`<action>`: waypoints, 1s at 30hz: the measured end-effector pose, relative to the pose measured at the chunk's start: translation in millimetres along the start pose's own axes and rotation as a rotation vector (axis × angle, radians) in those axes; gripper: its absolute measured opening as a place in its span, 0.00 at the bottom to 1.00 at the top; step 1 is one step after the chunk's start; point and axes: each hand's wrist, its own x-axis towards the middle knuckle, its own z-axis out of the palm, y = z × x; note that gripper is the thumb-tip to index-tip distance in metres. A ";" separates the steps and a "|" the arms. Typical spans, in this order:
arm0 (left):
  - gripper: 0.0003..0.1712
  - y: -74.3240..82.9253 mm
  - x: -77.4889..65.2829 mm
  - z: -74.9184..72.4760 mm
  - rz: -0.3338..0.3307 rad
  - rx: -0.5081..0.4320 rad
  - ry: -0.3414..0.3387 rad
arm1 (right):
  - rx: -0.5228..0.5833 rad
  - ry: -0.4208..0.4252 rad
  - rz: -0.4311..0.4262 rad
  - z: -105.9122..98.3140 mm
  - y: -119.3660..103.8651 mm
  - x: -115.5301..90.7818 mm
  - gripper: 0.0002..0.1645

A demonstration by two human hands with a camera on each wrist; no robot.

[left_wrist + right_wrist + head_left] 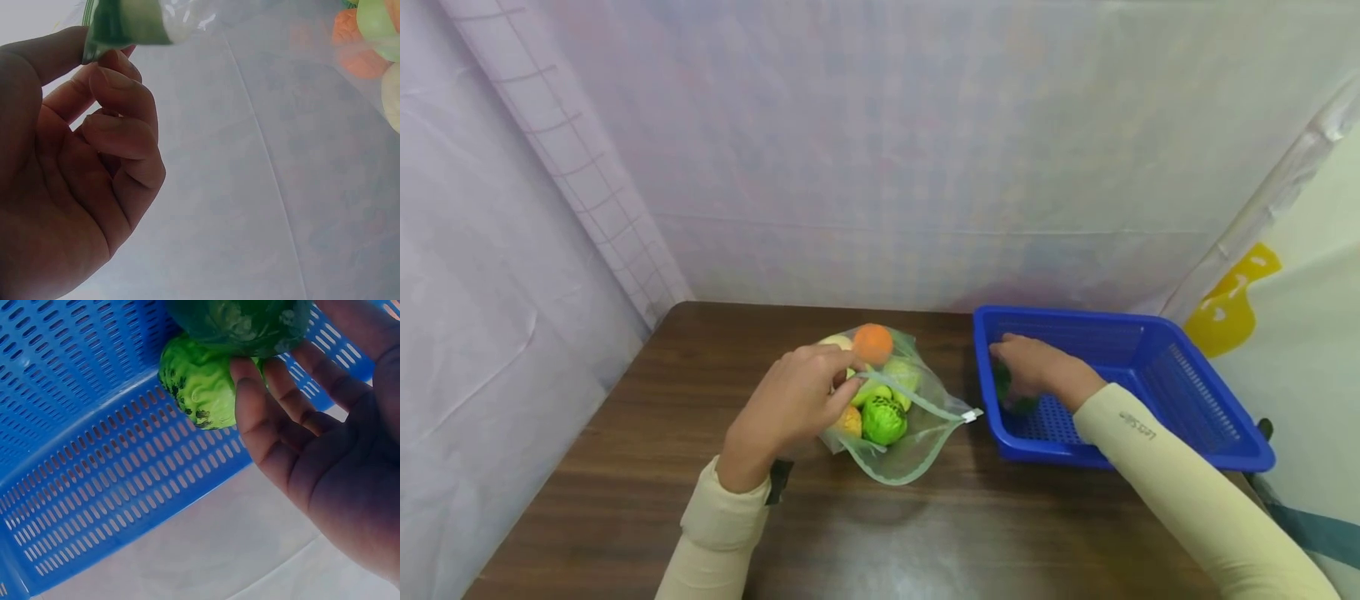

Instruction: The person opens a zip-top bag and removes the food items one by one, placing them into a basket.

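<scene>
My left hand [793, 400] pinches the rim of a clear zip bag [940, 442] with a pale green edge and a white slider. In the left wrist view, thumb and fingertips meet on its green strip [94, 28]. Inside the bag lie an orange [873, 343], a bumpy bright green ball-shaped piece [883, 419] and several other pieces of produce. My right hand [1037, 367] reaches into the blue basket [1120, 454], fingers curled round a dark green rounded piece [244, 325]. A light green bumpy piece [203, 381] shows beside it in the right wrist view.
Bag and basket stand on a brown wood-grain table [700, 358], the basket at its right end. A pale curtain [925, 167] hangs behind the table, with white sheeting [497, 292] at the left. At the right is a yellow shape [1225, 312] on the cloth.
</scene>
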 end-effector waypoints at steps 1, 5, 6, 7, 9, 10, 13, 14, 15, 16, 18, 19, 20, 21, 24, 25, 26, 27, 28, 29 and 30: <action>0.06 -0.1 -0.2 -0.3 0.000 0.001 0.000 | 0.002 -0.004 0.000 -1.2 -0.1 -0.3 0.48; 0.06 -0.2 -0.9 -1.0 0.010 0.004 0.004 | 0.030 -0.011 0.012 -8.1 -0.5 -3.6 0.45; 0.06 -0.2 -1.1 -1.1 0.011 0.004 0.004 | 0.034 -0.007 0.007 -10.0 -0.4 -4.5 0.43; 0.06 -0.3 -1.2 -1.2 0.011 0.005 0.002 | 0.038 -0.002 0.006 -12.2 -0.4 -5.6 0.42; 0.06 -0.2 -1.6 -1.5 0.007 0.003 -0.004 | 0.051 0.007 0.004 -17.8 -1.1 -8.5 0.40; 0.06 -0.5 -1.8 -1.5 0.005 0.004 -0.007 | 0.057 0.014 0.001 -20.9 -1.6 -10.0 0.38; 0.06 -0.7 -2.2 -1.9 0.003 0.000 -0.014 | 0.064 0.052 -0.017 -28.6 -2.2 -14.2 0.34; 0.06 -0.8 -2.4 -1.9 0.002 0.000 -0.016 | 0.067 0.068 -0.029 -31.4 -3.2 -16.0 0.32; 0.06 -0.9 -2.6 -1.8 0.002 -0.001 -0.016 | 0.065 0.085 -0.039 -34.0 -4.7 -17.8 0.30; 0.06 -1.0 -2.8 -1.6 0.004 -0.001 -0.016 | 0.063 0.103 -0.048 -36.8 -6.7 -19.9 0.28; 0.06 -0.6 -3.5 -1.9 0.003 -0.002 -0.017 | 0.058 0.142 -0.066 -43.5 -13.1 -25.8 0.26; 0.06 -0.8 -3.8 -1.8 0.003 -0.002 -0.017 | 0.055 0.165 -0.078 -47.6 -17.5 -29.6 0.25; 0.06 -0.6 -3.9 -1.9 0.005 -0.003 -0.016 | 0.053 0.186 -0.089 -52.1 -22.0 -33.1 0.25; 0.06 -0.9 -4.2 -1.8 0.006 -0.004 -0.013 | 0.052 0.212 -0.100 -56.7 -27.1 -36.7 0.25; 0.05 -0.9 -5.1 -2.8 0.007 -0.002 -0.007 | 0.071 0.302 -0.148 -71.5 -45.4 -49.6 0.24; 0.05 -1.1 -5.3 -3.1 0.007 0.001 -0.004 | 0.080 0.328 -0.162 -75.9 -52.5 -53.9 0.23; 0.05 -1.2 -5.3 -3.4 0.007 0.003 -0.001 | 0.095 0.348 -0.169 -80.1 -59.6 -58.8 0.23; 0.05 -1.4 -5.3 -3.6 0.006 0.005 0.001 | 0.109 0.371 -0.183 -84.0 -67.1 -64.0 0.23; 0.06 -1.2 -5.3 -4.0 0.005 0.007 0.002 | 0.124 0.390 -0.191 -87.0 -74.5 -69.4 0.23; 0.06 -1.6 -5.2 -3.9 0.006 0.008 0.003 | 0.138 0.408 -0.198 -89.2 -81.9 -74.8 0.23; 0.06 -2.1 -5.0 -3.6 0.007 0.009 0.005 | 0.150 0.431 -0.208 -90.2 -88.9 -79.8 0.24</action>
